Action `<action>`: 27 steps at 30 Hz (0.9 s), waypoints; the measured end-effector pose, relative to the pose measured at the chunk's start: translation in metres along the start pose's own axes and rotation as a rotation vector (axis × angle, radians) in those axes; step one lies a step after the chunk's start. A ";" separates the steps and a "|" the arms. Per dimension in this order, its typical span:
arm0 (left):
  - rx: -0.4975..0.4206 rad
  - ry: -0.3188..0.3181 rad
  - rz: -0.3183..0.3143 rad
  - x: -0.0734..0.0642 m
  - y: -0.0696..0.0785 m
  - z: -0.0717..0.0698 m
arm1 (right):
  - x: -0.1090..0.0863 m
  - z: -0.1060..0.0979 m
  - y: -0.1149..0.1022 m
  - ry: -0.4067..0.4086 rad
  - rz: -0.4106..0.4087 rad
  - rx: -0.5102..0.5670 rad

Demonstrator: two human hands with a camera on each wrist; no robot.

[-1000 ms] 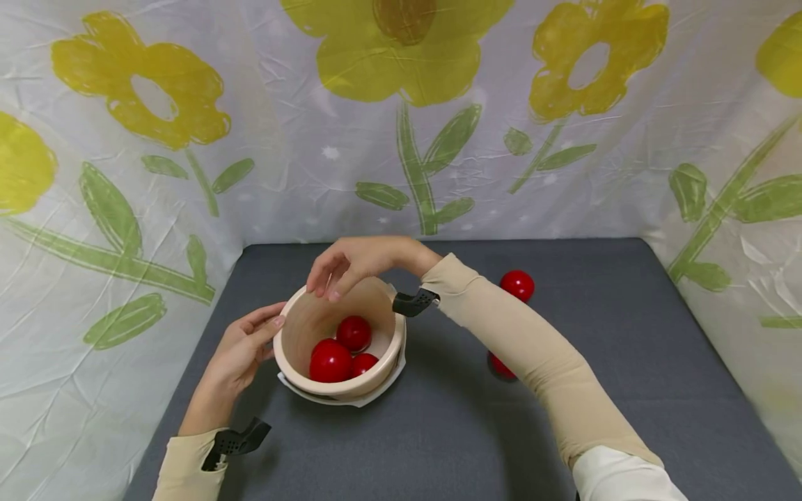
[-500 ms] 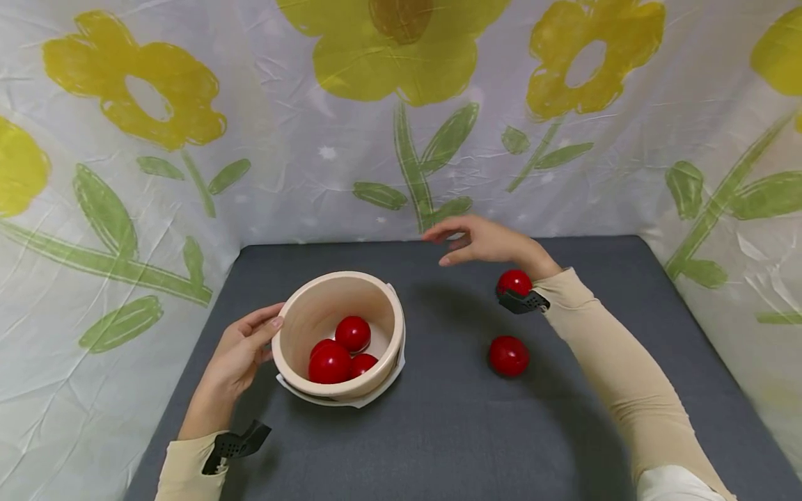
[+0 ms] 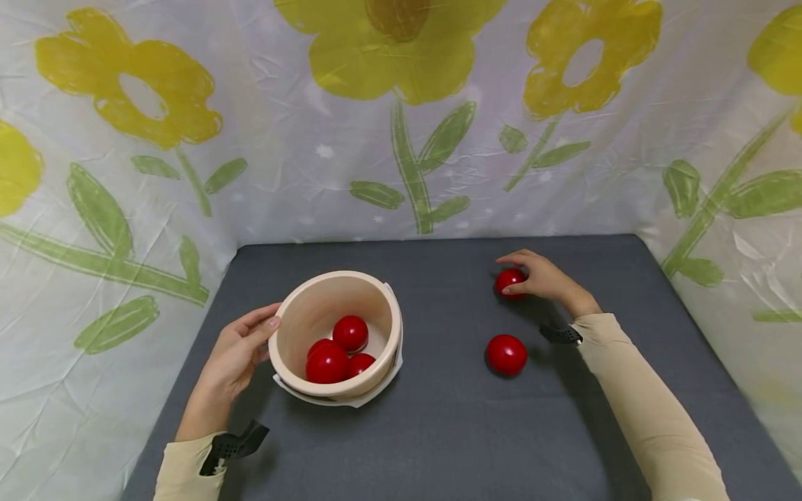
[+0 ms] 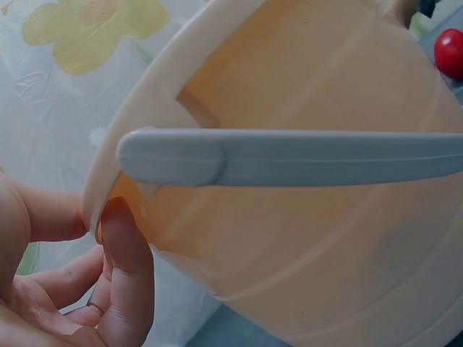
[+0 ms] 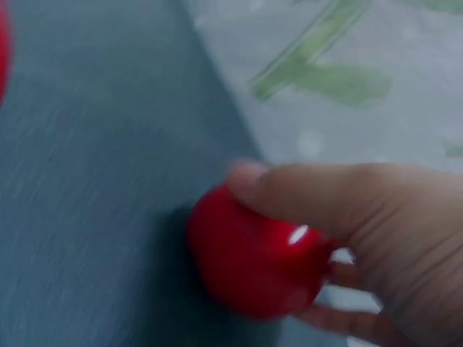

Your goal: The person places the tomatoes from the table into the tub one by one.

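Note:
At the left of the table stands a cream bucket (image 3: pixel 288 299) with a grey handle (image 4: pixel 304 157). My left hand (image 3: pixel 234 358) pinches its rim between thumb and fingers. Inside lie several shiny red apple-like balls (image 3: pixel 328 362). Toward the back right, my right hand (image 3: pixel 548 282) has its thumb and fingers around another red apple-like ball (image 5: pixel 253 260), which rests on the table. The right wrist view is blurred, and the fingers beyond that ball are partly hidden. One more red ball (image 3: pixel 507 355) lies nearer, left of the right wrist.
A dark grey cloth (image 3: pixel 432 445) covers the table. Fabric with a flower print (image 3: pixel 282 202) hangs along the back and both sides. Black wrist mounts (image 3: pixel 234 444) stick out from both sleeves.
My right hand has moved from above the bucket rightward and down to the far red ball, with its fingers now around it. The left hand stays on the bucket's rim.

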State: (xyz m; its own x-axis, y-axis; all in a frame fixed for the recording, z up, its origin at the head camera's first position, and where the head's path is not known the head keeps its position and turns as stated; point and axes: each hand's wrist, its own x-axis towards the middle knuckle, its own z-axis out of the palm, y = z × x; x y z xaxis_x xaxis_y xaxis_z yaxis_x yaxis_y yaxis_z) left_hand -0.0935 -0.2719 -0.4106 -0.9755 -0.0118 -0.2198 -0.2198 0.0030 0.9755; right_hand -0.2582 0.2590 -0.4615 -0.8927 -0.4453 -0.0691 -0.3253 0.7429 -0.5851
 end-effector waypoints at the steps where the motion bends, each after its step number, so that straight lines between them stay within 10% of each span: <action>1: 0.005 0.000 0.000 0.000 0.000 0.000 | -0.001 0.002 0.002 0.018 0.003 -0.013; 27: 0.002 0.030 -0.002 -0.002 0.000 -0.004 | -0.018 0.018 0.000 0.159 -0.089 -0.106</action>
State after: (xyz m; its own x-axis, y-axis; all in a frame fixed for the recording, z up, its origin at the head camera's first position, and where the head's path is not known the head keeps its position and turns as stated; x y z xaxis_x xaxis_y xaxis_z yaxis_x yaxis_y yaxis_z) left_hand -0.0915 -0.2756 -0.4102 -0.9742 -0.0420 -0.2217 -0.2221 0.0046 0.9750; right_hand -0.2371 0.2582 -0.4748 -0.8941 -0.4336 0.1121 -0.4287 0.7562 -0.4944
